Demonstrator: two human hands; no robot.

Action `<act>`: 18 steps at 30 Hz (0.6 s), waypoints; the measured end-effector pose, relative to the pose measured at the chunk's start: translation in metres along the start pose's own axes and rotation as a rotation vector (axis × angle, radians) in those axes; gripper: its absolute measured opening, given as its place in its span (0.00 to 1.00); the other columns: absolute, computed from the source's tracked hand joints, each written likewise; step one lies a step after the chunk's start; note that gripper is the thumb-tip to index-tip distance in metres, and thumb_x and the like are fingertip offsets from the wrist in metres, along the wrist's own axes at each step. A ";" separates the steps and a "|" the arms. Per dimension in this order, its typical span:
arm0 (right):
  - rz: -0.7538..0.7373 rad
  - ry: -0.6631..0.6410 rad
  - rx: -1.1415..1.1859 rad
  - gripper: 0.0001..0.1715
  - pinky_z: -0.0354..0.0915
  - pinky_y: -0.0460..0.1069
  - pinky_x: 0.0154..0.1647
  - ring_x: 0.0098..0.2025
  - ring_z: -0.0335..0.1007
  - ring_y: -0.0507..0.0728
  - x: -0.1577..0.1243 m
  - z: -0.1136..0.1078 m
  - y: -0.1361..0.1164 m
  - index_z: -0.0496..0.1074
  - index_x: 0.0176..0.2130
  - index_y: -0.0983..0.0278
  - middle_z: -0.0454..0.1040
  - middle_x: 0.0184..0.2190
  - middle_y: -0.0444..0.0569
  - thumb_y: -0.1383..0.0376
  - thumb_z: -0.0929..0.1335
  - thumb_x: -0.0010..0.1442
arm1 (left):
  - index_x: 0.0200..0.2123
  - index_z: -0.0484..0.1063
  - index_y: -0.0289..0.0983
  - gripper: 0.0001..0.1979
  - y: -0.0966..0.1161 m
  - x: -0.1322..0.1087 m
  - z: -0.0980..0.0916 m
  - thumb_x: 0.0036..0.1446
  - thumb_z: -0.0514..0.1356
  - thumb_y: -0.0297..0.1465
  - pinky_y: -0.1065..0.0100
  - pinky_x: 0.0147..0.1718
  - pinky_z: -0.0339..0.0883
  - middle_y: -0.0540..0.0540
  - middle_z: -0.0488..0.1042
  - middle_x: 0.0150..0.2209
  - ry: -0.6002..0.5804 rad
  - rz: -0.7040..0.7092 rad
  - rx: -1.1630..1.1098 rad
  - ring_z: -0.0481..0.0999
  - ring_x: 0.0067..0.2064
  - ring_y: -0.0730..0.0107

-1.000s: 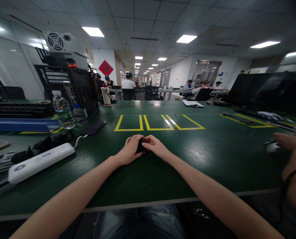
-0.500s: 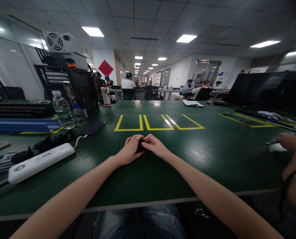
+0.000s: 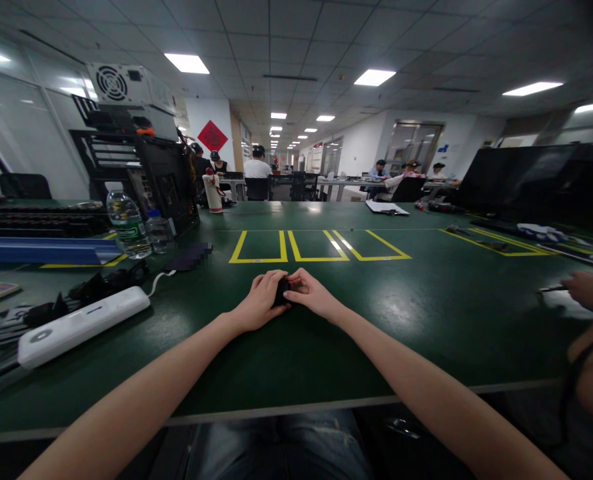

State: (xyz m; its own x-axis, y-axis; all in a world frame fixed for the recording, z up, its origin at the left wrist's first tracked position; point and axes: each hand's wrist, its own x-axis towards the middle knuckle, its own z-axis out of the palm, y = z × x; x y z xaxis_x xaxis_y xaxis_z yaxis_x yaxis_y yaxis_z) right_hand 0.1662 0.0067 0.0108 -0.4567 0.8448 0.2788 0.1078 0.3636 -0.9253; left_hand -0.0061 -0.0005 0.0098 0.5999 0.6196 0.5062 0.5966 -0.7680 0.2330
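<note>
A small black object is held between my two hands, low over the green table; its kind cannot be made out. My left hand is closed around its left side, fingers reaching over the top. From the right, my right hand pinches it with thumb and fingertips. Much of the object is hidden behind the fingers. Just beyond the hands, yellow tape outlines mark the tabletop.
To the left lie a white power strip and black cables. Behind them stand a large water bottle, a smaller bottle and an open computer case. A clipboard lies farther back. At right is a co-worker's hand.
My hands and the black object stay nearly in place. At the right edge, the co-worker's hand has shifted slightly.
</note>
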 end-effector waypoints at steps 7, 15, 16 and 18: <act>-0.012 0.042 -0.041 0.12 0.64 0.50 0.35 0.34 0.63 0.51 0.000 0.003 -0.001 0.61 0.35 0.62 0.64 0.31 0.43 0.58 0.63 0.51 | 0.52 0.47 0.40 0.28 -0.002 0.000 0.001 0.49 0.57 0.33 0.52 0.52 0.47 0.42 0.56 0.51 0.011 -0.002 -0.001 0.56 0.53 0.59; 0.034 0.048 0.004 0.16 0.65 0.50 0.33 0.33 0.64 0.51 0.002 0.003 0.001 0.60 0.38 0.63 0.64 0.35 0.45 0.59 0.65 0.50 | 0.51 0.47 0.40 0.29 -0.002 0.001 0.004 0.48 0.57 0.32 0.52 0.51 0.48 0.42 0.57 0.50 0.029 -0.003 0.004 0.57 0.52 0.59; 0.033 0.040 0.006 0.16 0.65 0.50 0.34 0.33 0.64 0.51 0.002 0.003 0.001 0.61 0.37 0.63 0.64 0.35 0.45 0.59 0.65 0.49 | 0.51 0.47 0.40 0.29 -0.003 0.001 0.005 0.48 0.57 0.32 0.51 0.50 0.48 0.42 0.58 0.50 0.032 -0.004 0.002 0.57 0.52 0.59; 0.011 0.025 0.002 0.15 0.64 0.50 0.35 0.34 0.64 0.51 0.001 0.002 0.000 0.61 0.36 0.63 0.64 0.35 0.45 0.60 0.66 0.48 | 0.51 0.47 0.40 0.29 -0.003 0.001 0.005 0.48 0.57 0.32 0.51 0.51 0.48 0.42 0.58 0.50 0.036 -0.002 -0.002 0.57 0.52 0.59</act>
State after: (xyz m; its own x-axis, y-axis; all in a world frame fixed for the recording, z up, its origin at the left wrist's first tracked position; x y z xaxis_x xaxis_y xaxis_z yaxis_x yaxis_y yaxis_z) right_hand 0.1642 0.0072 0.0105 -0.4330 0.8584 0.2751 0.1107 0.3535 -0.9288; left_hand -0.0047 0.0033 0.0054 0.5793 0.6147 0.5353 0.5966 -0.7672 0.2355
